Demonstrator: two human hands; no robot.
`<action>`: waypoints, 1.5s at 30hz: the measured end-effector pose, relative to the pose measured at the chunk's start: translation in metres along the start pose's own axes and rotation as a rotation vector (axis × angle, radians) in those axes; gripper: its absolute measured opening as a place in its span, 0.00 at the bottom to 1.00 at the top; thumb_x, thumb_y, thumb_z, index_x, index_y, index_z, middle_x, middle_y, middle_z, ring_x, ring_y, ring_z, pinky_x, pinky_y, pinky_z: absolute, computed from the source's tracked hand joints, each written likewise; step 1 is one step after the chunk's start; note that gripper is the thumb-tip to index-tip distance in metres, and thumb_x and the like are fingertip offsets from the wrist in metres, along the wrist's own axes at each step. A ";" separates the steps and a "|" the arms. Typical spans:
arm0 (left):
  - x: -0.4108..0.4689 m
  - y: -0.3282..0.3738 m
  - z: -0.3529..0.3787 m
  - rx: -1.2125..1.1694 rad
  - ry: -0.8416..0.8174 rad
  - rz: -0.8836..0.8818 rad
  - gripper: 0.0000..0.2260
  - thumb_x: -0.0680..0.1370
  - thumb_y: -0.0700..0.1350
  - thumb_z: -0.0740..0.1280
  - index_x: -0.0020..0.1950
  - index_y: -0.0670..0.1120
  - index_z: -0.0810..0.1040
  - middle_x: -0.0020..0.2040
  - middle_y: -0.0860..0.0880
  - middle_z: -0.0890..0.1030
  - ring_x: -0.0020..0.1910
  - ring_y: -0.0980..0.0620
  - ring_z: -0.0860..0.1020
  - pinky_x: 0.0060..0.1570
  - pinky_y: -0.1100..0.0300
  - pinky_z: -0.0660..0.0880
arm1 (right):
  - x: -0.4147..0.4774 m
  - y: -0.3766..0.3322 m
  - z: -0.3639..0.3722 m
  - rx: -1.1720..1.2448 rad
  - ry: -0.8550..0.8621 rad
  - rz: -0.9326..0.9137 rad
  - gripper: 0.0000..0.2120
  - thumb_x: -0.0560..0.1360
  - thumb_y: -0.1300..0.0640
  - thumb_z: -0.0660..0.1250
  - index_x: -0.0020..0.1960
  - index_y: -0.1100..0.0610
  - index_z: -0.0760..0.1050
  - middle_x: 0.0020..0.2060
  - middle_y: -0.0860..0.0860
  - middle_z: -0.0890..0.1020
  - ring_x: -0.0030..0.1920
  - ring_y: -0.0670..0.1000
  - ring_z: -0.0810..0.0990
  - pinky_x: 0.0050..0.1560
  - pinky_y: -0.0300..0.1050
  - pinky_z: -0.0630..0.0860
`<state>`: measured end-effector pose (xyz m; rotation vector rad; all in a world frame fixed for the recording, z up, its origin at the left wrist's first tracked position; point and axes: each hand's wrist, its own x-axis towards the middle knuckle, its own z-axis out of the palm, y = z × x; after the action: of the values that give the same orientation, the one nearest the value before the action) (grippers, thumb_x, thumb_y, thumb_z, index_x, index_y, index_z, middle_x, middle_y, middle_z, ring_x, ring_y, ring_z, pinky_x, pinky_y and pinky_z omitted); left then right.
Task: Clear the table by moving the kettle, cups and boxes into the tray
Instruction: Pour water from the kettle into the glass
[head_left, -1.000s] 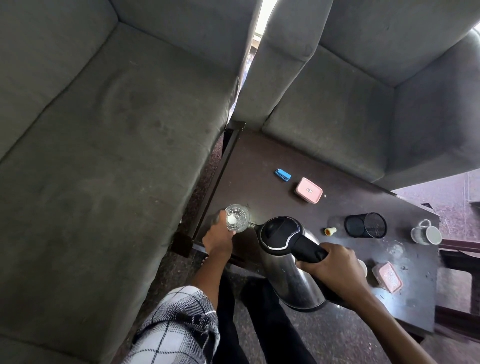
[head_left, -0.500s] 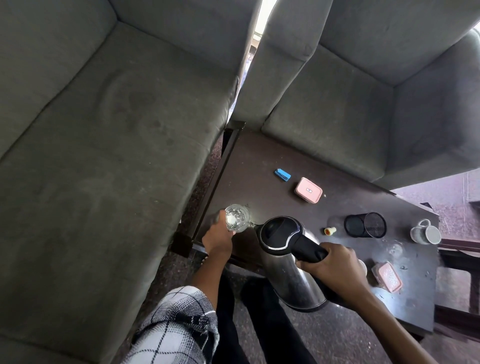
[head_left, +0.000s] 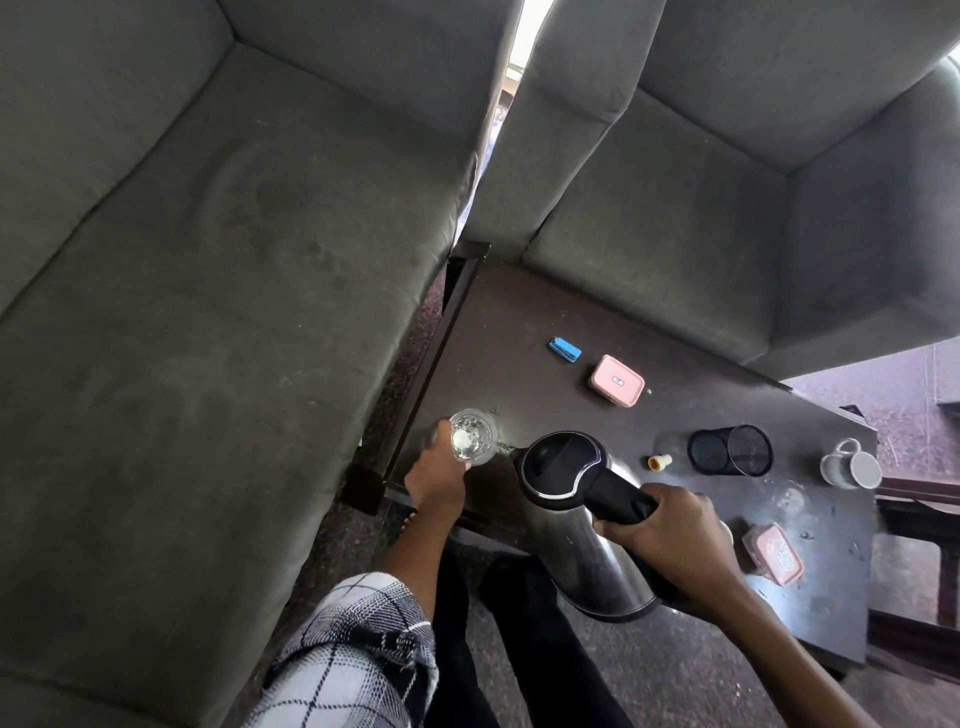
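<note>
No tray is in view, and the table (head_left: 519, 322) carries everything, so I judge the clearing barely begun. Left on it, besides what the hands hold, are a black mesh pot (head_left: 730, 449), a mug (head_left: 849, 462), 1 pink box (head_left: 616, 379), a second pink box (head_left: 774, 553) and a small blue box (head_left: 564, 348).

The kettle (head_left: 576, 530) leans over the front edge, spout at the rim of a glass (head_left: 472, 435). The right hand (head_left: 670, 535) is wrapped firmly round its black handle, behind the lid. The left hand (head_left: 434, 475) curls round the glass from the near side; whether it rests on the table I cannot tell.
</note>
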<state>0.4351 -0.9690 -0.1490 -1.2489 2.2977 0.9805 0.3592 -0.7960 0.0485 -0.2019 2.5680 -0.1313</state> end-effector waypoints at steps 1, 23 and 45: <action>0.000 0.000 0.000 0.002 -0.001 0.000 0.19 0.76 0.44 0.67 0.63 0.48 0.63 0.55 0.45 0.80 0.52 0.42 0.80 0.43 0.50 0.74 | 0.000 0.000 0.000 0.000 0.001 -0.001 0.17 0.61 0.42 0.74 0.35 0.56 0.75 0.31 0.52 0.81 0.35 0.54 0.80 0.37 0.46 0.76; 0.003 -0.002 0.003 -0.032 0.003 -0.007 0.19 0.76 0.44 0.66 0.63 0.49 0.63 0.54 0.45 0.80 0.52 0.41 0.79 0.46 0.49 0.74 | 0.001 0.001 0.003 0.002 -0.002 -0.010 0.18 0.60 0.42 0.74 0.35 0.56 0.76 0.31 0.54 0.81 0.34 0.54 0.79 0.35 0.46 0.75; 0.006 -0.006 0.009 -0.089 0.025 -0.002 0.19 0.75 0.44 0.66 0.62 0.51 0.63 0.52 0.46 0.81 0.50 0.42 0.80 0.45 0.50 0.74 | 0.004 0.000 0.006 -0.065 -0.009 -0.003 0.19 0.61 0.39 0.72 0.36 0.54 0.75 0.31 0.50 0.81 0.35 0.52 0.80 0.35 0.42 0.73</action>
<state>0.4361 -0.9684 -0.1614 -1.3054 2.2933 1.0831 0.3589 -0.7972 0.0416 -0.2302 2.5647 -0.0478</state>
